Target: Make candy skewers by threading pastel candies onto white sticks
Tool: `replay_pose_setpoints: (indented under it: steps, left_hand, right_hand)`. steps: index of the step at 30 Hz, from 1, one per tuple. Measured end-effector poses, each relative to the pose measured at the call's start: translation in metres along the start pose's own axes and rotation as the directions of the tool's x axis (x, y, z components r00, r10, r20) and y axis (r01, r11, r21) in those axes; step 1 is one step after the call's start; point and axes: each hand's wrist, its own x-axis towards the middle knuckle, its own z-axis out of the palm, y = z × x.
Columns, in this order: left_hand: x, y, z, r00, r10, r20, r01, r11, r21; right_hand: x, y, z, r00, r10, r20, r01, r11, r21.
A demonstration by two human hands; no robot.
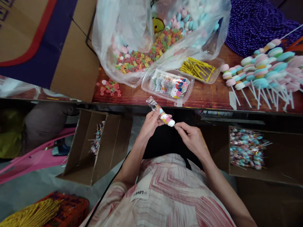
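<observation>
In front of my lap, my left hand grips a clear printed bag with a marshmallow skewer partly inside it. White and pink marshmallows show at the bag's lower right end. My right hand pinches the skewer's stick just below the last white marshmallow; most of the stick is hidden by the fingers. Just beyond, at the table's edge, a plastic tray bears a stack of flat printed bags. Beside it, another tray contains gold twist ties.
A large plastic bag of ring candies and marshmallows covers the back of the table. Loose ring candies lie left. Unbagged skewers are piled right. Cardboard boxes with bagged skewers stand below, left and right.
</observation>
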Motion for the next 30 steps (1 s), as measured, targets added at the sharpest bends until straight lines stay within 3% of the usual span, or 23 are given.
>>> replay_pose_setpoints:
  steps: [8,16,22,25,30]
  left_hand:
    - [-0.004,-0.008,0.008,0.999,0.033,-0.032,-0.034,0.998,-0.047]
    - [-0.009,-0.008,0.015,0.995,0.100,0.003,-0.099,0.990,-0.096]
    - [-0.013,-0.017,0.025,0.995,0.087,-0.047,-0.093,0.988,-0.124]
    - [-0.014,-0.010,0.020,0.995,0.097,-0.009,-0.098,0.984,-0.146]
    - [-0.011,0.004,0.008,0.985,0.132,-0.108,-0.148,0.978,-0.147]
  right_hand:
    - [-0.001,0.001,0.022,0.992,-0.058,-0.116,0.053,0.998,-0.046]
    - [-0.001,-0.002,0.031,0.987,-0.046,-0.154,0.043,0.999,-0.027]
    - [0.010,-0.010,0.044,0.975,0.001,-0.223,0.025,0.993,0.113]
    - [0.011,-0.011,0.041,0.987,0.041,-0.153,-0.016,0.987,0.162]
    - [-0.002,-0.004,0.028,0.986,0.121,0.110,-0.146,0.954,0.261]
